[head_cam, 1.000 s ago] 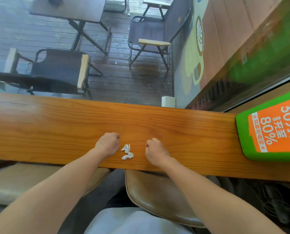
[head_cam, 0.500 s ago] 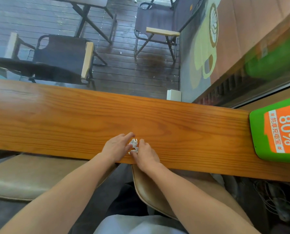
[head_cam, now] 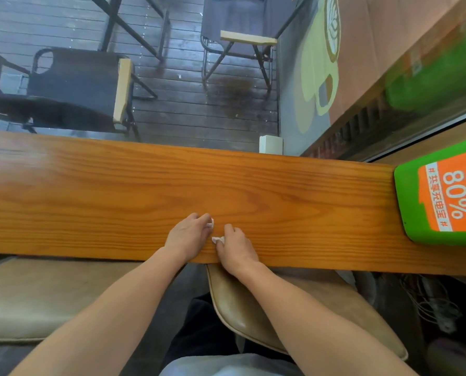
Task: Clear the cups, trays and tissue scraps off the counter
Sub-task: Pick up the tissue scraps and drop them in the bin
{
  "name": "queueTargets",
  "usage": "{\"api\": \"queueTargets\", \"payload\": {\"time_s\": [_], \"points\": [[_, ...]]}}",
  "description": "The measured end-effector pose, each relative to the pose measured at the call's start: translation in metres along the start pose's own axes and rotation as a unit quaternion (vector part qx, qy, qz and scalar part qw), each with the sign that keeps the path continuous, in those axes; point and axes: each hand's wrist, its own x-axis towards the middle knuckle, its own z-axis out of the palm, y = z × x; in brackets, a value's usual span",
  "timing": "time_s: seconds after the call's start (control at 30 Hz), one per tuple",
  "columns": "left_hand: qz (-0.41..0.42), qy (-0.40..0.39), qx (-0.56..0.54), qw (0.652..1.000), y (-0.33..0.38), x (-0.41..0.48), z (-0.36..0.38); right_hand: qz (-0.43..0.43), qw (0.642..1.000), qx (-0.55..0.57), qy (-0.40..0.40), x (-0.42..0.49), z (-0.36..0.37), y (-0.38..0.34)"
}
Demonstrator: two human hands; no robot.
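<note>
Two small white tissue scraps lie near the front edge of the long wooden counter (head_cam: 90,191). My left hand (head_cam: 187,237) pinches one tissue scrap (head_cam: 210,223) at its fingertips. My right hand (head_cam: 235,249) pinches the other tissue scrap (head_cam: 217,239) between thumb and forefinger. Both hands rest on the counter, close together, and most of each scrap is hidden by the fingers. No cups or trays are in view.
A green and orange power-bank station (head_cam: 443,202) sits at the counter's right end. Two tan stool seats (head_cam: 280,316) (head_cam: 31,299) stand below the counter's front edge. Behind the glass are dark chairs (head_cam: 77,85) on a wooden deck. A small white box (head_cam: 270,144) stands past the far edge.
Both hands came in from either side of the scraps and closed their fingertips on them, one scrap each. The camera view has shifted slightly.
</note>
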Motion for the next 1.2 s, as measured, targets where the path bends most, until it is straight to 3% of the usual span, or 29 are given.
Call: {"api": "queueTargets", "payload": {"time_s": [0.17, 0.43, 0.63, 0.83, 1.2], "points": [[-0.043, -0.024, -0.075, 0.996, 0.017, -0.001, -0.006, 0.043, 0.996, 0.078, -0.010, -0.008, -0.021, 0.020], [-0.007, -0.030, -0.084, 0.996, 0.061, -0.002, -0.011, 0.096, 0.986, 0.136, 0.014, -0.028, -0.068, 0.059], [0.056, -0.012, -0.042, 0.997, 0.120, -0.002, -0.021, 0.129, 0.981, 0.137, 0.053, -0.062, -0.104, 0.101], [0.193, -0.014, 0.096, 0.976, 0.218, -0.014, -0.016, 0.117, 0.980, 0.102, 0.125, -0.117, -0.140, 0.162], [0.322, -0.097, 0.198, 0.921, 0.417, -0.086, 0.102, 0.202, 0.937, 0.137, 0.250, -0.267, -0.153, 0.352]]}}
